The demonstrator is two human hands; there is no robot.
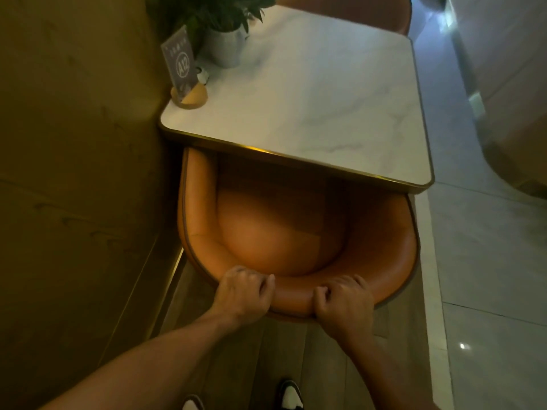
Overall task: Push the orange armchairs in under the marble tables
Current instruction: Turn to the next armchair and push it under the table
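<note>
Shoes [291, 396], two, black and white: my feet on the wood-look floor strip, close behind the chair.

Left hand [243, 294]: forearm stretched forward from lower left, fingers curled over the padded back rim, closed on it.

Right hand [343, 304]: wrist bent, knuckles up, likewise clamped on the rim, just beside the left; both sit at the middle of the curved back.

Orange armchair [284, 232]: front of seat and arm ends already under the table edge, rear of seat and back still out. Step in hand, as I judge it: the push itself, partly done. Next move calls for an even, straight shove from both hands, minding the wall close on the left.

Marble table [310, 99]: gold-edged, against the wall.

Table sign [179, 62], marked A12, and potted plant [225, 39]: far left corner.

Second orange chair [355, 10]: beyond the table, mostly cut off.
</note>
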